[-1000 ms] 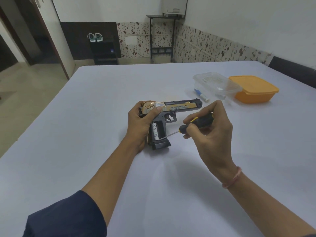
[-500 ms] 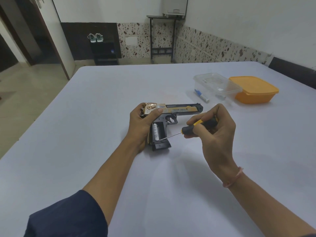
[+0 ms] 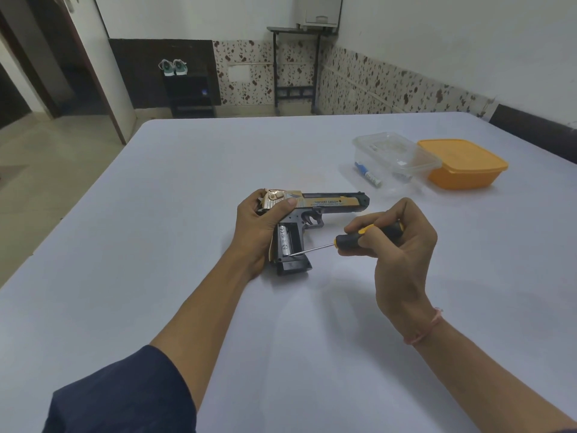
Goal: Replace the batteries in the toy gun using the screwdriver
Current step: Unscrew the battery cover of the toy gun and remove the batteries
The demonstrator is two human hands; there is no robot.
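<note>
Head view. Toy gun (image 3: 331, 203) at mid-counter (image 3: 187, 214), barrel pointing toward the right edge. Left grip (image 3: 259, 226) grasps its rear end, thumb across the slide. Handle compartment open, one battery (image 3: 283, 242) inside. Right grip (image 3: 402, 245) clenched around the screwdriver (image 3: 352, 240); its tip is at the battery's lower end, seemingly touching. Clear box (image 3: 393, 151) and orange box (image 3: 462, 164) sit near the far right corner.

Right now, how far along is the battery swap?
Done: the gun's grip compartment is open, and its right slot looks empty. In hand: the left hand holds the gun while the right hand sets the screwdriver tip at the lower end of the battery inside, apparently prying. Left: remove it, fit fresh cells, perhaps the spare cell beside the box, and close up.
</note>
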